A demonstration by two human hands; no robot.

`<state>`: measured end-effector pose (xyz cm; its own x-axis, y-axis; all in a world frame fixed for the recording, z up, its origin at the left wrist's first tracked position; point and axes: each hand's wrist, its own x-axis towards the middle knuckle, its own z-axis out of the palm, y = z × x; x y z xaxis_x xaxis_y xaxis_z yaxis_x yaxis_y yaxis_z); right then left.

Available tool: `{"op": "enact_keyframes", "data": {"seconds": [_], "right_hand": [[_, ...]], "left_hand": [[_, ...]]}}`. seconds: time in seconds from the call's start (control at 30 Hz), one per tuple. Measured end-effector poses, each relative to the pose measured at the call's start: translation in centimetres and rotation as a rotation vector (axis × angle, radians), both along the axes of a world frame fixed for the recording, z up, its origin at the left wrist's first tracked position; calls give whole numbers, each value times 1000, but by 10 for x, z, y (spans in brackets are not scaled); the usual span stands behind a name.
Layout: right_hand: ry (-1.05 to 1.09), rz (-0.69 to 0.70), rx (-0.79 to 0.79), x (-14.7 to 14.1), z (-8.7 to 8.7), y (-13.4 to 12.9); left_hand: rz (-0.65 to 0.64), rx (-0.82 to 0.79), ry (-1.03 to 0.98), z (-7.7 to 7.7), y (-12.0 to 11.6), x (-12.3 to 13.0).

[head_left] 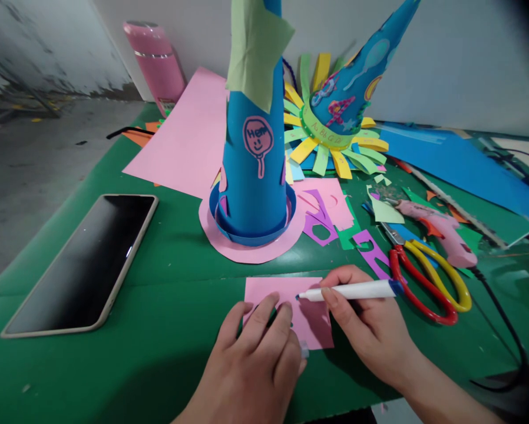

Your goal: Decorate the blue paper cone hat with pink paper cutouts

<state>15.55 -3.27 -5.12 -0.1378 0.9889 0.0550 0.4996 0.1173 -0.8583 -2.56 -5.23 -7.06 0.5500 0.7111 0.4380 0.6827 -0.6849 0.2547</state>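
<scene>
My left hand (pixel 260 359) lies palm down, fingers apart, on a small pink paper (pixel 314 324), pressing it against the table. A small pale, see-through piece (pixel 304 350) sticks out beside its thumb; its kind is unclear. My right hand (pixel 370 330) grips a white marker (pixel 357 290) with a blue end, its tip at the paper near my left fingers. Dark marks on the paper are partly covered by the left hand. Just beyond stands a blue paper cone hat (pixel 255 200) with a pink brim (pixel 247 254), a pink balloon cutout (pixel 258 141) and a green paper piece (pixel 258 59).
A phone (pixel 83 265) lies at left on the green table (pixel 158 371). Scissors (pixel 423 277), a pink glue gun (pixel 445 232) with a cord and purple scraps (pixel 373 253) lie at right. Behind are a second cone hat (pixel 357 76), pink sheet (pixel 185 138) and pink bottle (pixel 158 70).
</scene>
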Motion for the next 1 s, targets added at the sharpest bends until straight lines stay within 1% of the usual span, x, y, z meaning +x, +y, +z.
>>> {"op": "enact_keyframes", "data": {"seconds": [0.4,0.7,1.0], "right_hand": [[5,-25,-21,0,-2,-1],[-11,-19,-18,0,0,-1],[-37,-66,-34,0,-1,-1]], "left_hand": [[-9,6,-12,-2,-1,-1],[0,7,-3,0,1,0],[3,1,-2,0,0,0]]}}
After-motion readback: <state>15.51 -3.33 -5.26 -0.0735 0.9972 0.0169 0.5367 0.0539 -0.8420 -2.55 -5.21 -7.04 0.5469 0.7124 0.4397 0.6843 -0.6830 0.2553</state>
